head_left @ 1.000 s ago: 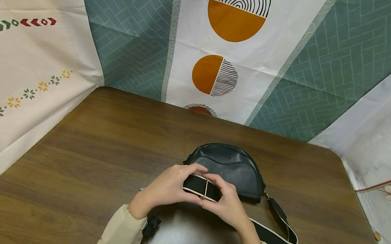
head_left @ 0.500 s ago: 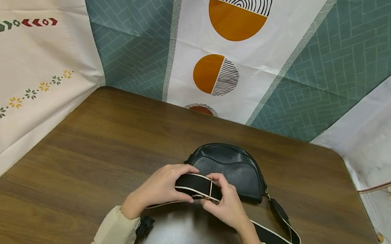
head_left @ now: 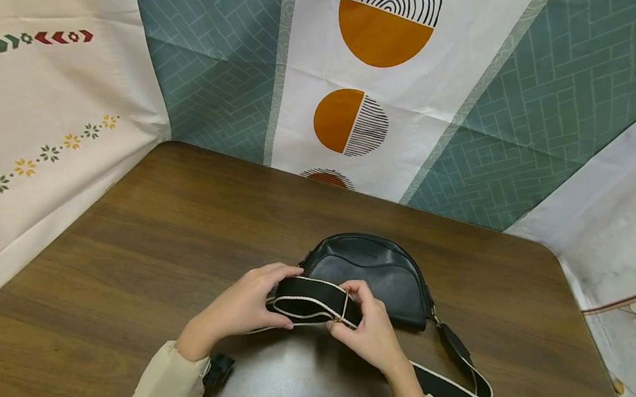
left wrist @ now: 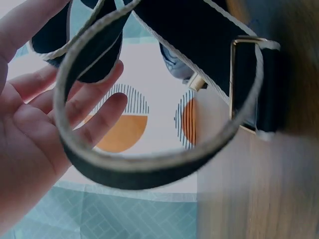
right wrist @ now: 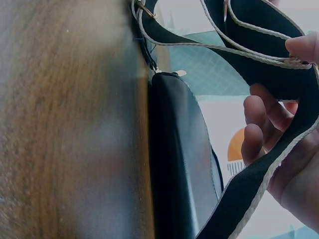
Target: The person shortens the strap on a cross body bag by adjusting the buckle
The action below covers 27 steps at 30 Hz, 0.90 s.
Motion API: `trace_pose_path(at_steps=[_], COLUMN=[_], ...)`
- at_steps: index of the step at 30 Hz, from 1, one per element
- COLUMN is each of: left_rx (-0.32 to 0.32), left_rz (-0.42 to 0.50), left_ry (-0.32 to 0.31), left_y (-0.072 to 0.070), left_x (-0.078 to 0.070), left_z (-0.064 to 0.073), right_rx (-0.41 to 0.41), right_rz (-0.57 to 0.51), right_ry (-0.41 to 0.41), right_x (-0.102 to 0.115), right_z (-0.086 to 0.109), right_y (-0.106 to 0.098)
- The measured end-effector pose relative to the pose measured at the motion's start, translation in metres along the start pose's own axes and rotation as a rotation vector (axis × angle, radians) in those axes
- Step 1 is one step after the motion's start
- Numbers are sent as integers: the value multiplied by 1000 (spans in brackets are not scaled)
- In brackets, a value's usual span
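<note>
A black strap (head_left: 311,290) with cream edging is doubled into a loop between both hands, in front of a black half-moon handbag (head_left: 368,272). My left hand (head_left: 237,303) holds the loop's left end, thumb at the lower edge and fingers at the upper. With thumb and fingers, my right hand (head_left: 370,333) grips the strap beside its gold slider buckle (head_left: 344,306). In the left wrist view the loop of strap (left wrist: 134,172) bows out wide, its metal slider (left wrist: 233,74) at the right. The right wrist view shows the bag (right wrist: 174,149) beyond the strap.
The bag stands on a brown wooden table (head_left: 176,222). More strap (head_left: 446,392) runs from the bag's right-hand clip and curls on the tabletop. A patterned cloth (head_left: 223,52) hangs behind the table's back edge, with pale cloths (head_left: 30,110) at the sides.
My left hand has moved left, away from the right hand, and the strap loop between them has widened. The slider has shifted slightly right. The right hand and bag have hardly moved.
</note>
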<state>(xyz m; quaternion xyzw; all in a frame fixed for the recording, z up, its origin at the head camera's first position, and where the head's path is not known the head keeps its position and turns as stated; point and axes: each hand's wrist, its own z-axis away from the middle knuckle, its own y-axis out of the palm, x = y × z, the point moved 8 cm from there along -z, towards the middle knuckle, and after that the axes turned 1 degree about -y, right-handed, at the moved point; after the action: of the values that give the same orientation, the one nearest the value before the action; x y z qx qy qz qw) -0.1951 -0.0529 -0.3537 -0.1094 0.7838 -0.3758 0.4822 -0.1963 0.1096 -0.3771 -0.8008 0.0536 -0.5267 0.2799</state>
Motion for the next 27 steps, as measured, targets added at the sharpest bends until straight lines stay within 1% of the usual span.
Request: trace_pose_path(at_steps=[5,9,12,17,22,27], left_rx=[-20,-25,-17,-7,15,46], left_rz=[22,30,48,79,92,121], left_ry=[26,35,18,-29,-14,-10], left_y=[-3,-5,-5,-6,-5,-1], left_x=[2,4,8,14,15,17], left_z=[3,6,8,12,12,10], right_rx=[8,6,5,-5,-8,-6], right_rz=[1,-13,-12,0,-2,-15], right_ry=[28,19,19,38,34,43], right_x=[3,20,32,34,32,30], right_z=[-1,-2,-3,-3,-3,-3], right_y=[0,-4,-6,-8,-9,-9])
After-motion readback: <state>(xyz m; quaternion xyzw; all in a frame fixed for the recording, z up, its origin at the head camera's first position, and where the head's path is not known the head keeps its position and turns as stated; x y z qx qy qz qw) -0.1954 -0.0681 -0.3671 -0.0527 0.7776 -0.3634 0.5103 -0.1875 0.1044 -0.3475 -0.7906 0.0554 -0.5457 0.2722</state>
